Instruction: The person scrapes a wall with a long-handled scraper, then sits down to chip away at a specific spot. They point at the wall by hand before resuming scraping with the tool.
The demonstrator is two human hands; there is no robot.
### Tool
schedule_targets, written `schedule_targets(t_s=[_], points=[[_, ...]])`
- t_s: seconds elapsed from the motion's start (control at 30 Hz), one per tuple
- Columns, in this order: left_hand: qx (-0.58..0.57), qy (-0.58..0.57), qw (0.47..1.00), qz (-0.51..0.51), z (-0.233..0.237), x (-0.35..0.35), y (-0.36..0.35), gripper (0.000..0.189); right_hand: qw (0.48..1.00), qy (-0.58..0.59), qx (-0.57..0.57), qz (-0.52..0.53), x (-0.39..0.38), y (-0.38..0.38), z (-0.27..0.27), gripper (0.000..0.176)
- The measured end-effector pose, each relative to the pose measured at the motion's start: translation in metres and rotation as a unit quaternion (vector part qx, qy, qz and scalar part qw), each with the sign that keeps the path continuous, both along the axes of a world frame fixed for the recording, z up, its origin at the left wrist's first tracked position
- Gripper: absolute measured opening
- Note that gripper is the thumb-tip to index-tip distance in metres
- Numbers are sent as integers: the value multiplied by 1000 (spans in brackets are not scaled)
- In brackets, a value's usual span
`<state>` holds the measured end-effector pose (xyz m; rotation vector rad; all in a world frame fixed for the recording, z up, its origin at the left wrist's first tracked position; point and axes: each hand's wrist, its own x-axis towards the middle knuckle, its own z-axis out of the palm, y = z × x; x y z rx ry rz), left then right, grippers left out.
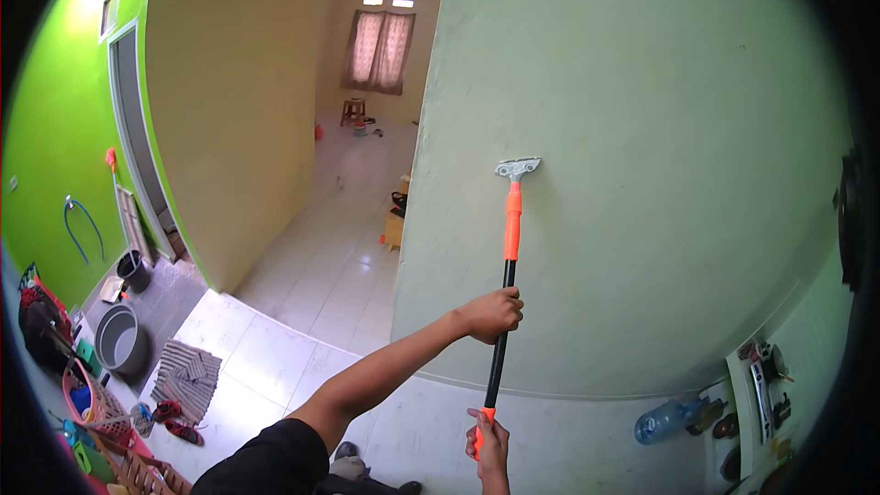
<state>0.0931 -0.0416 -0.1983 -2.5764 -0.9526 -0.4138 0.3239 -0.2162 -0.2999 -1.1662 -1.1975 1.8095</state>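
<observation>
A long-handled scraper (510, 252) with a black pole, orange grips and a grey metal head stands almost upright in front of the pale green wall (642, 174). Its flat head lies right at the wall surface, blade edge upward. My left hand (492, 314) is wrapped round the black pole at mid-length, the arm reaching in from the lower left. Lower down, my right hand (491, 445) grips the orange end of the handle, thumb along its side.
A doorway on the left leads to a tiled room with a wooden stool (353, 111). A grey tub (121, 339), a striped mat (186, 381) and red shoes (179, 420) lie at lower left. At lower right are a blue water jug (665, 423) and a white shelf (747, 399).
</observation>
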Motion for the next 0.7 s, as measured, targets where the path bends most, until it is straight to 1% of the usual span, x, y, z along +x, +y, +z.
schedule_targets(t_s=[0.07, 0.17, 0.27, 0.37, 0.4, 0.47, 0.5, 0.6, 0.7], points=[[3, 1, 1000, 5, -6, 3, 0, 13, 1000, -10, 3, 3, 4, -2, 1, 47], [6, -7, 1000, -3, 0, 3, 6, 13, 999, -13, 28, -7, 6, 4, -2, 47], [6, 0, 1000, 6, -4, 4, 1, 11, 999, -19, 24, -36, 4, 0, -8, 39], [16, -7, 1000, -8, -18, 8, 4, 8, 998, -22, 19, -59, 5, -8, -13, 36], [4, 1, 1000, 5, -20, 9, 2, 9, 997, -21, 43, -67, 7, -9, -27, 34], [1, -5, 1000, -10, -18, 9, -2, 9, 992, -21, 89, -81, 7, -9, -57, 30], [-1, -8, 1000, -13, -20, 9, -3, 8, 993, -8, 88, -83, 7, -13, -48, 26], [-16, -23, 999, -22, -25, 11, -7, 9, 987, -7, 121, -105, 11, -18, -63, 25], [-36, -45, 998, -21, -19, 18, -9, 10, 985, 3, 131, -114, 16, -21, -40, 24]])
